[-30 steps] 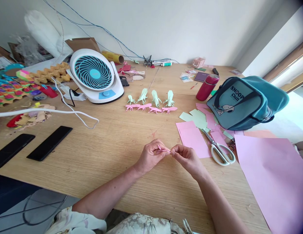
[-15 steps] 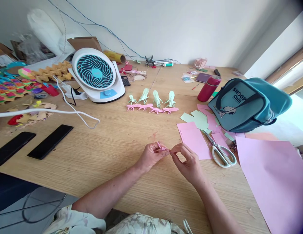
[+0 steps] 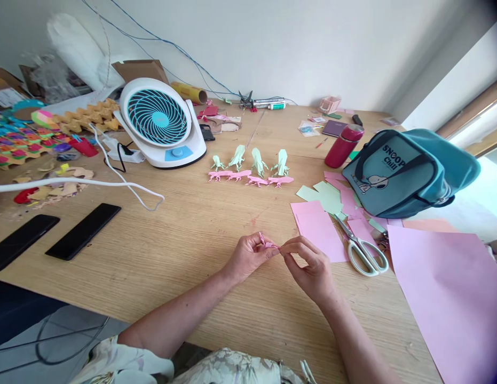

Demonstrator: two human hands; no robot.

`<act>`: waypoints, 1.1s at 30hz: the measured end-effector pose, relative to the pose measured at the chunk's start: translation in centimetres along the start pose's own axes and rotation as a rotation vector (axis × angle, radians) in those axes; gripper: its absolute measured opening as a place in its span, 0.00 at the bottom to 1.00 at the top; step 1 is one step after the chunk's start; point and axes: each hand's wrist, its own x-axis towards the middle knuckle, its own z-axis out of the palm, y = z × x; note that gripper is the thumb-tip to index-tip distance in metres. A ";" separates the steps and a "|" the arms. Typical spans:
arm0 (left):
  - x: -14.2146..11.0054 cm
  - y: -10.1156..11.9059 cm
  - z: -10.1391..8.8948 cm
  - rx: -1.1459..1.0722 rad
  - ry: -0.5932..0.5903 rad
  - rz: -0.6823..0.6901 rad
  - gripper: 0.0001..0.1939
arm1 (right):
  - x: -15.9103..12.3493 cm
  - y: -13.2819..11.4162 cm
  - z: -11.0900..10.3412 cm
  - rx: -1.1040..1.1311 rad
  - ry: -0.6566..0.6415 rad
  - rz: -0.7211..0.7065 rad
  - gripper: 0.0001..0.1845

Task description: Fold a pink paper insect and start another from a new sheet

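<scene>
left hand [image 3: 245,259] pinches pink paper [image 3: 268,245]; right fingertips [image 3: 285,248] at its end

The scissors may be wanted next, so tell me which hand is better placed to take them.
Likely the right hand: it is nearer the scissors, which lie on its side. The left hand is farther off, pinching the folded pink paper; the right hand is at that paper too.

Your table [image 3: 172,256]: light brown wood. White fan [image 3: 160,119] stands on it. Left of fan, closer to you: two flat black phones [image 3: 83,232]. Right of fan: row of four green paper critters [image 3: 237,154], row of four pink paper critters [image 3: 239,174]. Farther right of fan: red bottle [image 3: 344,146], green paper [image 3: 327,197], pink paper [image 3: 317,229], white-handled scissors [image 3: 351,240], big pink sheet [image 3: 444,298].
</scene>
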 end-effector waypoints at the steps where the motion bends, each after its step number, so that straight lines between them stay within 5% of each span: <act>1: 0.0 -0.1 0.0 0.013 0.001 0.004 0.18 | 0.0 -0.1 0.0 0.002 0.004 0.006 0.09; 16: -0.3 0.1 0.2 0.157 0.041 0.120 0.15 | 0.1 -0.1 0.3 0.013 0.072 0.093 0.08; 24: -0.4 0.2 0.3 0.188 0.043 0.175 0.16 | -0.1 0.0 0.3 0.004 -0.009 0.004 0.09; 33: -0.4 0.5 0.3 0.196 0.025 0.184 0.16 | -0.1 0.0 0.5 0.049 0.051 0.029 0.09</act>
